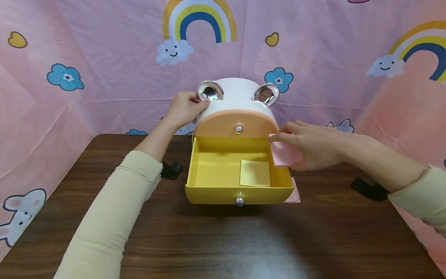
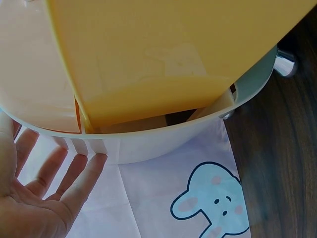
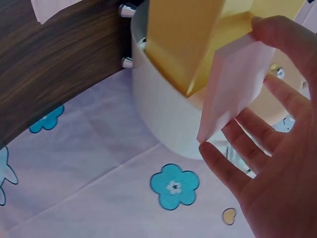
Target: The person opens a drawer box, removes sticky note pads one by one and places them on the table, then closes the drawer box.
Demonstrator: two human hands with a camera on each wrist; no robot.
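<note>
A small white drawer box (image 1: 237, 91) with silver ears stands on the table, its yellow drawer (image 1: 216, 166) pulled out. In that drawer lies a yellow sticky note pad (image 1: 255, 173). My right hand (image 1: 313, 145) pinches a pink sticky note pad (image 1: 285, 153) by its edges, over the drawer's right side. The right wrist view shows the pad (image 3: 235, 87) between thumb and fingertips. My left hand (image 1: 184, 110) rests on the box's left side, beside the ear; in the left wrist view its fingers (image 2: 84, 183) touch the white wall, fairly straight.
Another pink paper piece (image 1: 294, 193) lies on the table, partly hidden behind the drawer's right front corner. Above the yellow drawer is a closed peach drawer (image 1: 223, 126) with a silver knob. A patterned pink cloth (image 1: 122, 58) hangs behind the dark wooden table (image 1: 209, 240).
</note>
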